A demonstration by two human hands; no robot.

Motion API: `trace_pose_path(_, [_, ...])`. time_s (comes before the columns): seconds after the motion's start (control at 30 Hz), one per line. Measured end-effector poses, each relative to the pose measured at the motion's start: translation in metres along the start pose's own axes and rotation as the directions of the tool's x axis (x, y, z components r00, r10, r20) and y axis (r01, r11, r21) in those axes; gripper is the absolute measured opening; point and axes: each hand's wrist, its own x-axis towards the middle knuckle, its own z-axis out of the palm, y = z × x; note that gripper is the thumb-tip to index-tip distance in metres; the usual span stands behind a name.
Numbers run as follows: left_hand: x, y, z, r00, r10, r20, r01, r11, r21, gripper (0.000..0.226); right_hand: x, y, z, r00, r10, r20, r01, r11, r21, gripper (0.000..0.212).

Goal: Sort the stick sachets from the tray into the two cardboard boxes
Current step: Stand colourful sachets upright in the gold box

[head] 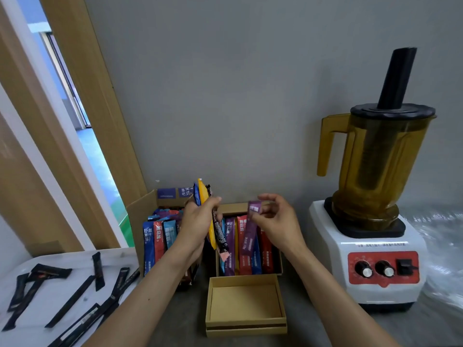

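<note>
Purple sachet [250, 231] pinched in my right hand [278, 221] over right cardboard box [230, 207]; my left hand [198, 221] grips mixed bunch [203, 194] (yellow, blue, black) beside left box [140, 209].

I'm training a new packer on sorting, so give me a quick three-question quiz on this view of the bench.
1. True or false: the right hand pinches a purple sachet.
2. Multiple choice: the sachets lying on the tray are A) black, B) yellow, C) red.
3. Short answer: what does the left hand grip?
Key: 1 true. 2 A. 3 a bundle of sachets, with yellow, blue and black among them.
</note>
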Motion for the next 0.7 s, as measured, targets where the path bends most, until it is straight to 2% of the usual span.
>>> trace_pose_path(0.1, [0.004,-0.003,0.000,0.999,-0.042,0.029,0.043,0.998,-0.036,0.008,0.003,0.005,0.012,0.999,0.016,0.047,-0.012,0.997,-0.081,0.049])
trace_pose_path(0.23, [0.000,-0.004,0.001,0.999,-0.031,0.023,0.032,0.999,-0.031,0.018,0.001,0.014,0.020,1.000,-0.004,0.029,0.011,0.975,-0.222,0.042])
trace_pose_path(0.3, [-0.003,-0.005,0.002,0.999,-0.013,0.035,0.013,1.000,-0.018,0.024,-0.003,0.014,0.018,0.999,-0.036,-0.038,0.028,0.981,-0.192,0.030])
trace_pose_path(0.37, [-0.004,-0.006,0.002,0.998,0.033,0.051,-0.034,0.999,0.029,0.030,-0.010,0.008,0.013,0.998,-0.045,-0.051,0.040,0.995,-0.088,0.019])
trace_pose_path(0.47, [-0.006,-0.008,0.006,0.995,0.059,0.075,-0.062,0.997,0.042,0.028,-0.023,-0.003,0.007,0.992,-0.026,0.127,0.023,0.999,0.028,0.030])
trace_pose_path(0.53, [-0.007,-0.008,0.011,0.995,0.048,0.093,-0.052,0.998,0.040,0.027,-0.029,-0.002,0.005,0.972,-0.028,0.232,0.037,0.999,-0.033,0.034])
trace_pose_path(0.6, [-0.008,-0.008,0.016,0.992,0.037,0.117,-0.040,0.999,0.028,0.028,-0.031,0.003,0.004,0.967,-0.027,0.255,0.052,0.994,-0.092,0.029])
trace_pose_path(0.7, [-0.007,-0.005,0.020,0.995,0.044,0.089,-0.043,0.999,-0.008,0.021,-0.032,0.005,-0.004,0.971,0.022,0.237,-0.014,0.999,-0.035,0.023])
